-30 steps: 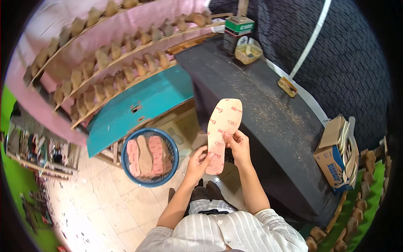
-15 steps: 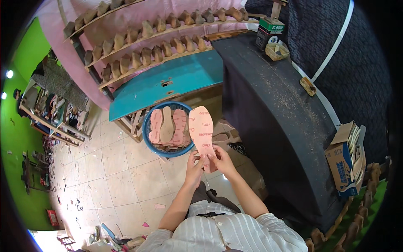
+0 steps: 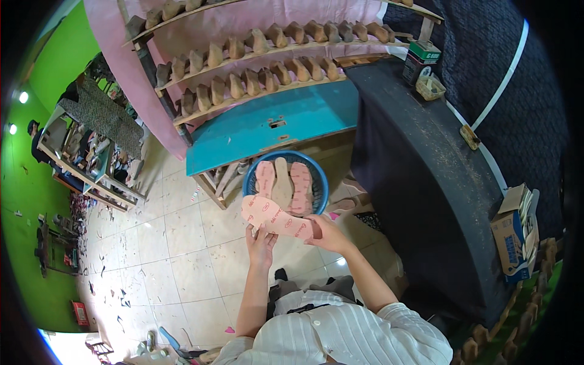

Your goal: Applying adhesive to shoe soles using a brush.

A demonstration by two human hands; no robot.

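Observation:
A pink shoe insole [image 3: 277, 218] lies almost flat between my hands, toe end pointing left. My right hand [image 3: 325, 234] grips its heel end. My left hand [image 3: 261, 242] supports it from below near the middle, fingers spread. Just beyond it on the floor stands a blue basin [image 3: 317, 182] holding several more pink and tan insoles [image 3: 283, 181]. My striped shirt fills the lower edge.
A dark cloth-covered workbench [image 3: 420, 176] runs along my right, with a green tin [image 3: 421, 59], a small basket [image 3: 431, 87] and a cardboard box [image 3: 514, 234]. A teal table [image 3: 274, 125] and shelves of wooden shoe lasts [image 3: 261, 67] stand ahead. Tiled floor with scraps lies to the left.
The insole has swung down from upright to nearly flat and moved left, over toward the blue basin. My view has turned left and down with it.

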